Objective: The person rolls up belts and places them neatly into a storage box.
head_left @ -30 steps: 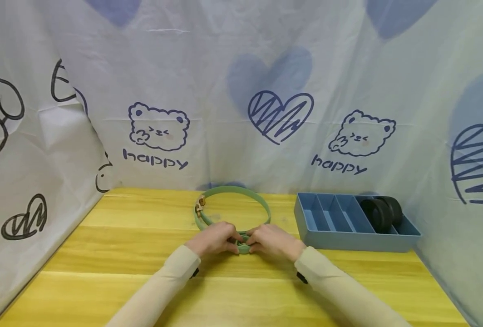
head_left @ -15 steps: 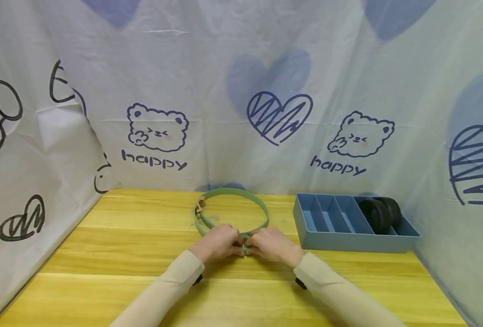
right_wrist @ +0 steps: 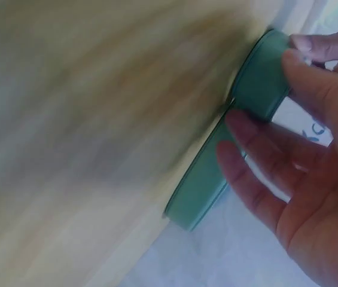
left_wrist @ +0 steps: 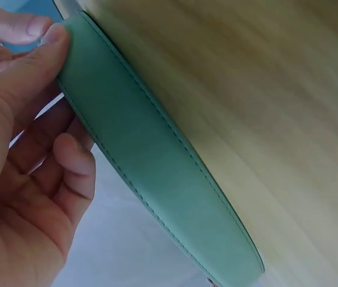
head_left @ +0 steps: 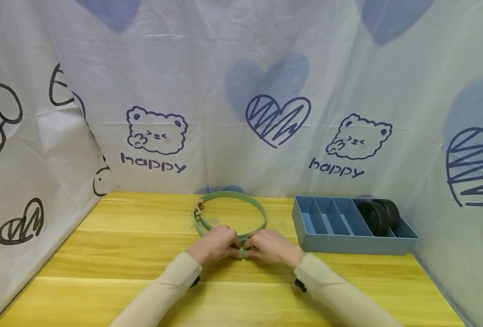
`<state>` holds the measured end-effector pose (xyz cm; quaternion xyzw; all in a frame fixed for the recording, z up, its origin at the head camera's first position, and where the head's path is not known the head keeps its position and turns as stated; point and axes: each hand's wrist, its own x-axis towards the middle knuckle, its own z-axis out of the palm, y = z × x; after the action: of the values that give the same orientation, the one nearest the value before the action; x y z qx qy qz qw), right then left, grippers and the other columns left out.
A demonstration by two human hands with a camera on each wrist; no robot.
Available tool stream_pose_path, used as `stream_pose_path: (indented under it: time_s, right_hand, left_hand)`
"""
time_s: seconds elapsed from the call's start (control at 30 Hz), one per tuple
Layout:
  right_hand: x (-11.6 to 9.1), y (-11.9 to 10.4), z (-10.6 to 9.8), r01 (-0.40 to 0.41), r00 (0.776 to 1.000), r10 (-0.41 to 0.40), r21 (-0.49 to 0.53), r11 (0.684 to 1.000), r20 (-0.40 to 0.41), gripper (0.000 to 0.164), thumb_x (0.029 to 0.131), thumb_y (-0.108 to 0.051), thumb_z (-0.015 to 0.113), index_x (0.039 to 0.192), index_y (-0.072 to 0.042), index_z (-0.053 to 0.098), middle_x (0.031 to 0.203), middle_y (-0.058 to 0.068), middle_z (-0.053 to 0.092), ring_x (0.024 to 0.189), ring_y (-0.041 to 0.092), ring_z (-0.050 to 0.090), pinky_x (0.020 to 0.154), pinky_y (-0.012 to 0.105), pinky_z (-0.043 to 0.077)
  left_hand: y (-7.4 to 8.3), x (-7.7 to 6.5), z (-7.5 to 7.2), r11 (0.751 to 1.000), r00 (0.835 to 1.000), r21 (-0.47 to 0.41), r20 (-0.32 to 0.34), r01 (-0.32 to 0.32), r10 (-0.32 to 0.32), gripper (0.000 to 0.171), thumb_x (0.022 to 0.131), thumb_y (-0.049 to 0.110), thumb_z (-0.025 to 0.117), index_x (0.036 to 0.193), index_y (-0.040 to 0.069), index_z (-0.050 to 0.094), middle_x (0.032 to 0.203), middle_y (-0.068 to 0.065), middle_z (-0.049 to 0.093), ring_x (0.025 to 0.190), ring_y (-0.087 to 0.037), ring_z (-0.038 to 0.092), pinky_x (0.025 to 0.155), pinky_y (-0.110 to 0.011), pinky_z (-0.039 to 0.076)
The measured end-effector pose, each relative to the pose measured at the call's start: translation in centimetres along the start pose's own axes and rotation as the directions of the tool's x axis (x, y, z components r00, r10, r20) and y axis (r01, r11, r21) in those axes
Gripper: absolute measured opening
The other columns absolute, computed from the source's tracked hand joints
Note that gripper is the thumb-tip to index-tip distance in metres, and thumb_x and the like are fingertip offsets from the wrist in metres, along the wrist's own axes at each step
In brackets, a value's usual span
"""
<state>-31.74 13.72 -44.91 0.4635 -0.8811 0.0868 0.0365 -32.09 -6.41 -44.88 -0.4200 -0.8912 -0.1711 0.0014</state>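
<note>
A green leather belt with stitched edges stands on its edge on the table. Its far part forms a wide loop in the head view, with a gold-coloured buckle at the loop's left side. Close to me, the near end is wound into a small coil between both hands. My left hand pinches the coil's left side with thumb and fingertips. From the other side my right hand pinches it too. In the right wrist view, the other fingers of that hand lie against the belt's outer face. The coil's inside is mostly hidden by fingers.
A blue-grey divided box stands on the right of the wooden table. Black coiled bands sit in its right-hand part. A white printed cloth hangs behind the table's back edge and along the sides.
Both hands keep working at the coil, their fingertips shifting around it and closer together. The wide loop has become slightly narrower, its right side moving left.
</note>
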Motion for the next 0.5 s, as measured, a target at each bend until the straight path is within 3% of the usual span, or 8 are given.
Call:
stream_pose_path:
  time_s: [0.17,0.33,0.43,0.5]
  right_hand:
    - [0.41,-0.01,-0.26,0.032,0.999,-0.033,0.056,0.998,0.009,0.014,0.085,-0.029,0.062,0.095,-0.026,0.071,0.095,-0.009,0.062,0.08,0.002,0.056,0.068,0.02,0.046]
    - [0.49,0.45,-0.71,0.057,0.996,-0.065,0.132,0.99,0.059,0.014,0.085,-0.022,0.063,0.096,-0.022,0.071,0.109,-0.001,0.062,0.094,0.008,0.059,0.077,0.022,0.046]
    - [0.5,0.58,-0.78,0.064,0.994,-0.076,0.145,0.987,0.076,0.015,0.085,-0.021,0.063,0.098,-0.022,0.071,0.116,0.003,0.06,0.102,0.011,0.057,0.082,0.024,0.045]
    - [0.55,0.42,-0.76,0.055,0.995,-0.067,0.143,0.988,0.079,0.014,0.085,-0.02,0.063,0.097,-0.021,0.071,0.114,0.002,0.061,0.098,0.01,0.058,0.08,0.023,0.046]
  left_hand:
    - [-0.08,-0.08,-0.04,1.0,1.0,-0.004,-0.007,-0.015,0.015,0.009,0.076,0.031,0.07,0.076,0.022,0.072,0.068,0.017,0.061,0.056,0.006,0.05,0.054,-0.014,0.042]
    - [-0.53,-0.48,-0.43,0.999,0.998,-0.024,0.051,-0.021,0.023,0.017,0.078,0.028,0.069,0.09,0.018,0.073,0.082,0.012,0.066,0.065,0.006,0.055,0.059,-0.012,0.044]
    - [-0.54,-0.49,-0.48,1.0,0.998,-0.009,0.066,-0.002,0.002,0.018,0.078,0.028,0.069,0.093,0.02,0.073,0.085,0.012,0.066,0.067,0.006,0.055,0.061,-0.013,0.044]
    - [-0.41,-0.41,-0.41,1.0,0.998,0.017,0.062,0.016,-0.017,0.014,0.077,0.03,0.069,0.088,0.022,0.073,0.081,0.015,0.065,0.065,0.006,0.054,0.06,-0.014,0.044]
